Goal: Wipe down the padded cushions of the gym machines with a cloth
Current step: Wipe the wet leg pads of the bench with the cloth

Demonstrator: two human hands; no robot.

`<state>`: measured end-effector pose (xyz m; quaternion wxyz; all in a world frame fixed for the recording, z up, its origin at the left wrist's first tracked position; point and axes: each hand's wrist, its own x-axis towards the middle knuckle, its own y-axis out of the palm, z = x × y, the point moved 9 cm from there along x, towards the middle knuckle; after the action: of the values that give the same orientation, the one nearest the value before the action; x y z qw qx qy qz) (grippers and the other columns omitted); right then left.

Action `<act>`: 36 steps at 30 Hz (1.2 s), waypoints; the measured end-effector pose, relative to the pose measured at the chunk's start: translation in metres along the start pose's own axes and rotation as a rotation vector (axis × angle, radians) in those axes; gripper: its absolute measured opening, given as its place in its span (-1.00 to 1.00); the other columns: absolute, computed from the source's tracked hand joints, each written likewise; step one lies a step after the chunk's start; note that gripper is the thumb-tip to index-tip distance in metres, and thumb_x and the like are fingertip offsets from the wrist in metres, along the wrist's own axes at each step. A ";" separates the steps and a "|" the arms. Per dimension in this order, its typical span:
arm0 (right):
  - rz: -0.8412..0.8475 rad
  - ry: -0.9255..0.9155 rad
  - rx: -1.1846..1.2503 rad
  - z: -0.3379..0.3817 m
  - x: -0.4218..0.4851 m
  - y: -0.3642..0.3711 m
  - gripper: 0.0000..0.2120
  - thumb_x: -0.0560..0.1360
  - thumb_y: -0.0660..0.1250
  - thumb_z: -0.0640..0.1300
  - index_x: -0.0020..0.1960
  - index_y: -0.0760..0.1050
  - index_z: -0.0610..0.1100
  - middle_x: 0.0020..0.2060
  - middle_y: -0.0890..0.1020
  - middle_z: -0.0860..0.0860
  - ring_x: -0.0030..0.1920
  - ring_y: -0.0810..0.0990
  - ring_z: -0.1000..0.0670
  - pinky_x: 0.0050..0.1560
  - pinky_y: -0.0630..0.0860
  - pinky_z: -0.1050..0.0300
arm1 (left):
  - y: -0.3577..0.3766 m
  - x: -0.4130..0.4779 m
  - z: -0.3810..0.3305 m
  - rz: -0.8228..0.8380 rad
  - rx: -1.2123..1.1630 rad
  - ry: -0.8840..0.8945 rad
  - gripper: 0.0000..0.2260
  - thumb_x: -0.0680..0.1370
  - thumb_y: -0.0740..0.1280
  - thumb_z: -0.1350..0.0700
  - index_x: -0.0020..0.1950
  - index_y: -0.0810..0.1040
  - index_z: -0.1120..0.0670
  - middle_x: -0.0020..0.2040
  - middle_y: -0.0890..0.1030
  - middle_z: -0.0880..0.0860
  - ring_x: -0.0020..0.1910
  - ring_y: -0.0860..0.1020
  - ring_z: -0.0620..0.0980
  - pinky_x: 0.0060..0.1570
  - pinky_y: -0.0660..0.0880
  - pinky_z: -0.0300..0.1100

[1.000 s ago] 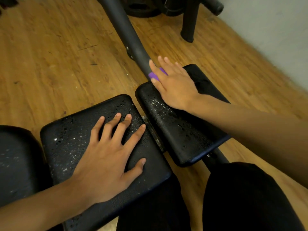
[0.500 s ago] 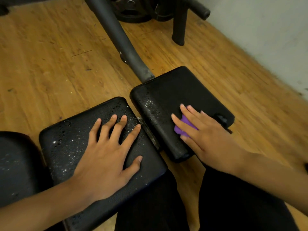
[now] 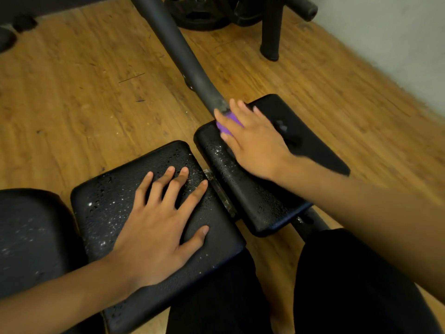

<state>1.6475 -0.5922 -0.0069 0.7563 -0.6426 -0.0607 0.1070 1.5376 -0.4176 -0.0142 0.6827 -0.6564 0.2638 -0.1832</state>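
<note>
Two black padded cushions in view, side by side; landmark for this entry is the right pad.

Right hand: at the far end of the right pad, palm down, fingers stretched out and roughly straight, blurred at the edges. It presses the purple cloth flat against the vinyl and does not pinch it. I see only a small purple patch between the fingers; the rest of the cloth is hidden under the palm. The fingertips reach just beside the grey frame tube, which meets the right pad at that far end.

Left hand: fingers spread and flat on the left pad, holding nothing. That pad lies just left of the right pad across a narrow gap.

Droplets bead the right pad's left edge and near half. The strip to the right of the hand looks matte and dry, though blur makes this uncertain. The left pad is speckled too.

Key relation: the right pad's long axis runs from the tube end back toward my knees. The wet stretch lies on the near side of the cloth along that axis. My judgement: the next stroke is a pull toward the body, and the right hand is the nearer one.
</note>
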 end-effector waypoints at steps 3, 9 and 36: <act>0.052 -0.015 -0.041 0.001 -0.102 -0.002 -0.45 0.67 -0.08 0.09 0.64 0.18 0.00 0.60 0.22 -0.16 0.62 0.16 -0.13 0.58 0.03 -0.04 | 0.001 0.000 -0.001 -0.011 0.005 0.003 -0.33 0.62 0.05 -0.33 0.67 0.23 -0.02 0.57 0.34 0.22 0.60 0.24 0.28 0.53 0.14 0.33; 0.045 0.013 -0.104 0.003 -0.119 0.003 -0.43 0.67 -0.12 0.11 0.63 0.21 -0.01 0.59 0.28 -0.13 0.59 0.22 -0.13 0.58 0.06 -0.07 | 0.001 0.000 -0.001 -0.013 0.014 0.005 -0.33 0.62 0.06 -0.31 0.66 0.26 0.01 0.56 0.35 0.25 0.57 0.26 0.32 0.51 0.18 0.38; 0.004 0.067 -0.096 -0.034 0.008 -0.004 -0.35 0.67 -0.13 0.27 0.67 -0.20 0.05 0.66 -0.17 -0.07 0.63 -0.25 -0.18 0.58 -0.27 -0.30 | 0.002 0.000 0.003 0.007 -0.010 -0.029 -0.28 0.59 0.06 -0.36 0.67 0.20 -0.03 0.58 0.32 0.18 0.60 0.22 0.25 0.55 0.17 0.32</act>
<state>1.6631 -0.6242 -0.0087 0.7259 -0.6816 -0.0389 0.0839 1.5392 -0.4157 -0.0161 0.6837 -0.6615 0.2571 -0.1698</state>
